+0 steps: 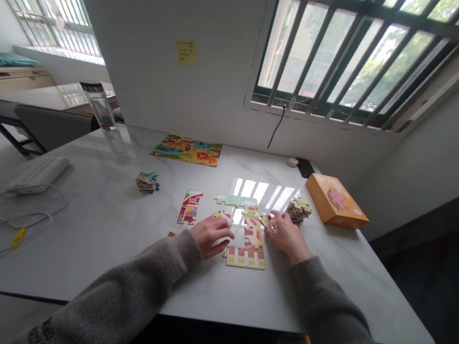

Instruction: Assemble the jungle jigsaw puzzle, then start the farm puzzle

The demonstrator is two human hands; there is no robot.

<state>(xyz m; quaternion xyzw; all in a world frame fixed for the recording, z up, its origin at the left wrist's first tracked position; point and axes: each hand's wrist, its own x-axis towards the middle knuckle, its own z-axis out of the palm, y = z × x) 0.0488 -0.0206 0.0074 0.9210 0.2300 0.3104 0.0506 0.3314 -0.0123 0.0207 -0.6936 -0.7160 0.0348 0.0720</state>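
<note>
My right hand (287, 236) pinches a puzzle piece (264, 220) at the right side of a partly joined jigsaw puzzle (253, 234). The joined strip runs across the top, down the right and along the bottom, where a fence pattern (246, 258) shows. My left hand (212, 234) lies palm down inside the strip, its fingers apart, close to a loose piece (223, 215) that it partly covers. Left of it is a joined red barn section (190, 207). Beside my right hand rises a stack of puzzle pieces (299, 210).
A second pile of pieces (147, 181) sits left, below a finished animal picture (189, 150). An orange box (336, 201) stands right, near a black phone (305, 168). A glass bottle (101, 108), a white device (39, 173) and white cables (39, 218) are at the left.
</note>
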